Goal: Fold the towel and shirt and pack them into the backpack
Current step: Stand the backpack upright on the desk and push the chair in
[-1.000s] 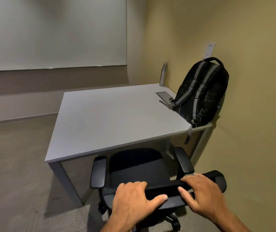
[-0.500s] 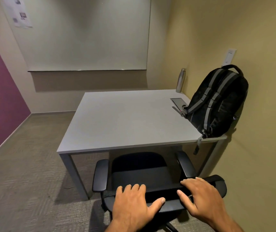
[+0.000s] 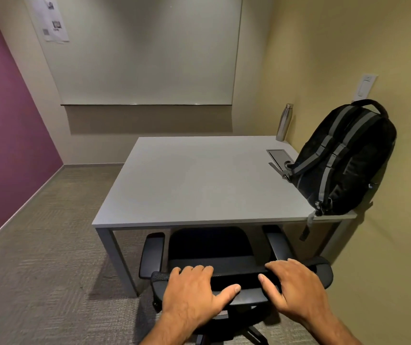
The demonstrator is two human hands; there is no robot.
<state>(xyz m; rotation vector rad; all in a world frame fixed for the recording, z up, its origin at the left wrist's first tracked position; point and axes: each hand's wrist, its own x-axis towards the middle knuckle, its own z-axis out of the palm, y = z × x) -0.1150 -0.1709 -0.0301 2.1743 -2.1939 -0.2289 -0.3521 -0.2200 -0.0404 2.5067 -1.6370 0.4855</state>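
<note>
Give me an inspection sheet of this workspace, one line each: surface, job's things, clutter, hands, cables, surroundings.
Surface: grey table, top mostly bare.
Job's things: black backpack upright at the table's right edge against the wall; towel and shirt not seen.
Clutter: steel bottle in the far right corner; grommet plate set in the tabletop.
Hands: left hand and right hand grip the office chair backrest.
Cables: nothing seen.
Surroundings: whiteboard, wall switch, carpet.
</note>
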